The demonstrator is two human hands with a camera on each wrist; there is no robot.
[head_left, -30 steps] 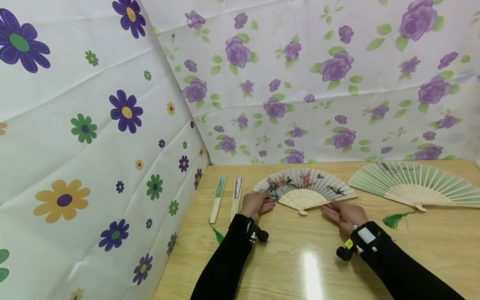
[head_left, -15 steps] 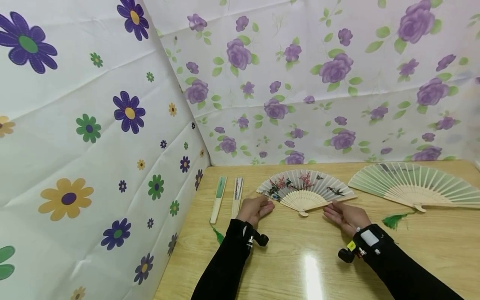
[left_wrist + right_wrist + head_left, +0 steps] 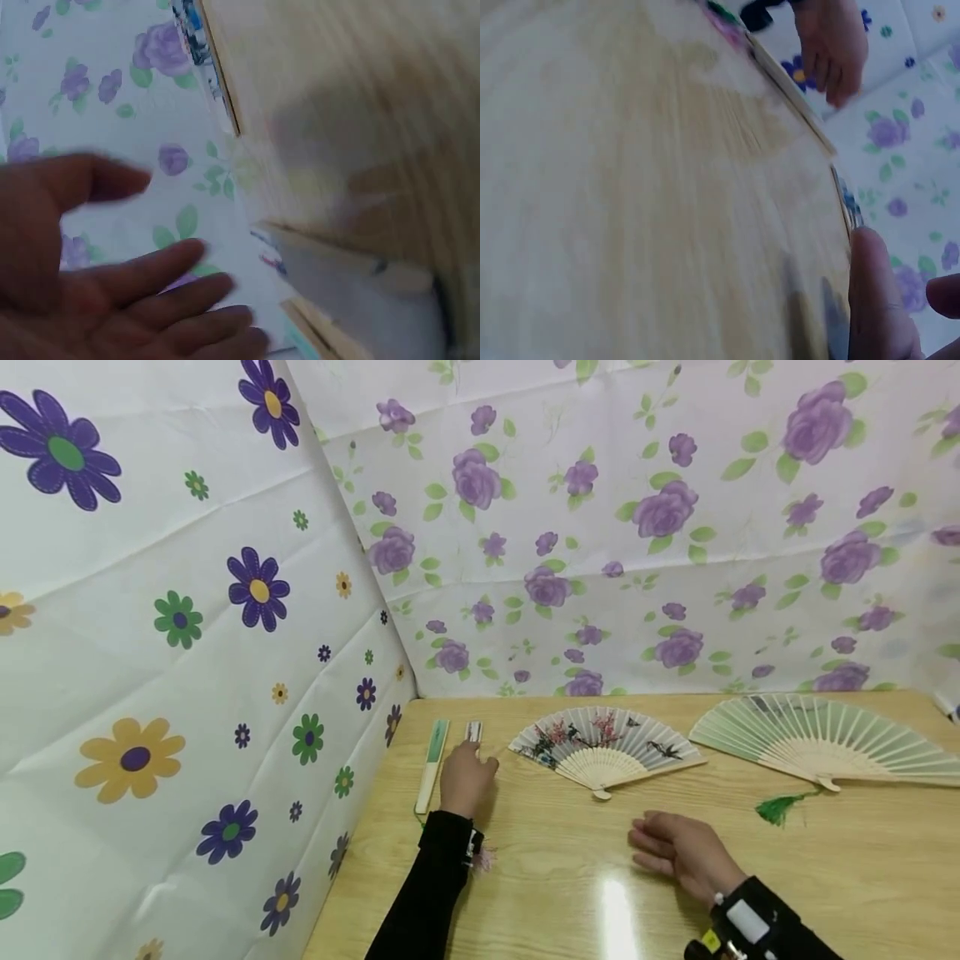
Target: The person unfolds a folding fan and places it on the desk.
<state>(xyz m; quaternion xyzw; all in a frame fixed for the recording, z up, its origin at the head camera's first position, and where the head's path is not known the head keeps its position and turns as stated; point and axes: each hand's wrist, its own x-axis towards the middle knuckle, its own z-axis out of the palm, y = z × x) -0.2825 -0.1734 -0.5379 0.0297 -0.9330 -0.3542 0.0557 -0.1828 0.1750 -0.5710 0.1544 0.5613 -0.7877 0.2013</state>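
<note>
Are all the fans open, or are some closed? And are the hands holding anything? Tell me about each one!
Blossom-print white folding fan: spread open.
Large green folding fan: spread open.
Narrow green folding fan: closed.
White folding fan below the left hand: closed, partly hidden.
Left hand: open, holding nothing.
Right hand: open, holding nothing.

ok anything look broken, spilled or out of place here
Nothing stands out: the flowered fan and light green fan lie spread on the table with no visible tear, and the folded green fan lies beside a folded patterned fan, partly hidden by the left hand.
</note>
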